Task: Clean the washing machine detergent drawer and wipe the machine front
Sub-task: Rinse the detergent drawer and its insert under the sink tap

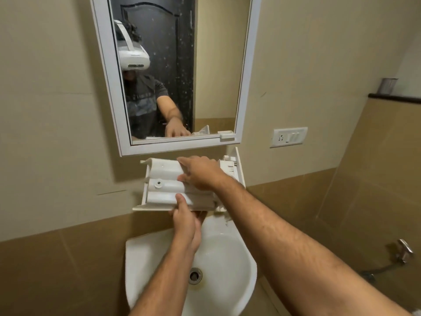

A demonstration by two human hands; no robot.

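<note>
Detergent drawer [164,185] is being held above the back of the white sink [241,265], just under the mirror [173,142], underside facing the camera. Long axis is running left to right, with the front panel [239,169] at the right end, standing on edge and tilted slightly.

Left hand [185,222] is gripping the drawer's near lower edge, thumb curled over the top face, fingers hidden underneath. Right hand [200,174] is lying across the right half, fingers fairly straight and pressing on the ribbed surface.

Left end of the drawer is hanging free, close to the wall. Open room is lying below over the basin and drain [195,275]. Wall socket [288,137] is sitting well to the right; tap [404,250] is sitting low at right.
</note>
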